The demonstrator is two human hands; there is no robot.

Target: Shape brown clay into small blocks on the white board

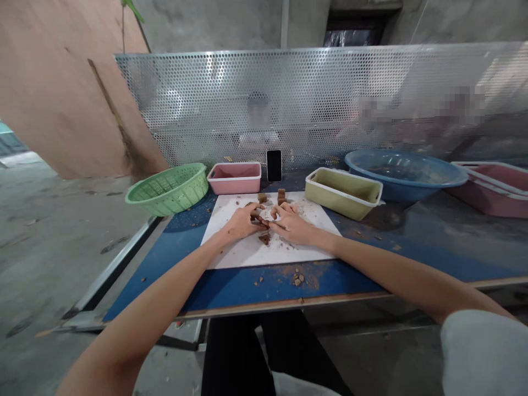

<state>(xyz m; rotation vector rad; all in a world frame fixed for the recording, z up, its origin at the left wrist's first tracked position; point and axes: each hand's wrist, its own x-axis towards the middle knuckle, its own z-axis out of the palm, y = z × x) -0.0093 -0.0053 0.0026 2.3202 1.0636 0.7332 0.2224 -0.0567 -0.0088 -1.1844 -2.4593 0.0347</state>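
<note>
Over a white board (pixel 231 256) my two hands are brought together, fingertips nearly meeting. My left hand (pixel 242 222) curls around a dark brown, clay-like lump (pixel 256 215), partly hidden by the fingers. My right hand (pixel 291 224) has its fingers bent in and its thumb side against the left fingers. What it grips, if anything, is hidden. Just below the hands lies a reddish-brown broken piece (pixel 264 238). Beyond them stand a small brown block (pixel 262 197) and a taller brown block (pixel 281 196). Brown crumbs are scattered over the board.
Around the blue table (pixel 165 275) stand a green basket (pixel 169 190), a pink bin (pixel 235 179), a phone (pixel 274 165), an olive bin (pixel 342 192), a blue basin (pixel 404 168) and more pink bins (pixel 495 190). Behind rises a perforated metal screen (pixel 305 99). Small lumps (pixel 297 278) lie near the front edge.
</note>
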